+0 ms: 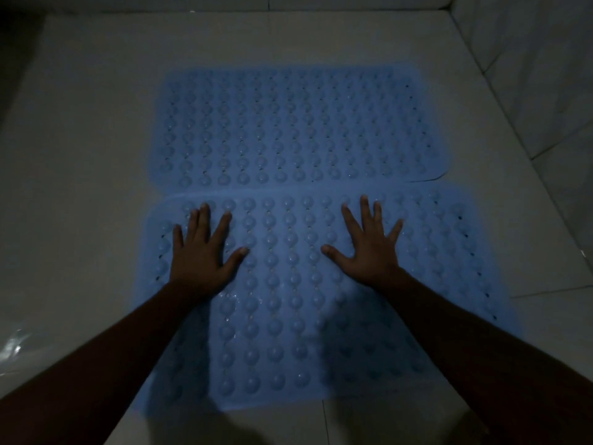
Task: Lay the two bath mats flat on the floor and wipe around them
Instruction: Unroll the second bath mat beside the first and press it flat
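Observation:
Two blue rubber bath mats covered in round bumps lie flat on a pale tiled floor, one behind the other. The far mat [295, 123] reaches toward the back wall. The near mat [288, 300] slightly overlaps the far mat's front edge. My left hand [202, 252] rests palm down on the near mat's left part, fingers spread. My right hand [369, 248] presses flat on its right part, fingers spread too. Neither hand holds anything. No cloth is in view.
The tiled floor [80, 155] is dim and shows a wet shine at the lower left [16, 348]. A tiled wall [529, 75] rises along the right side and another runs across the back [224, 3].

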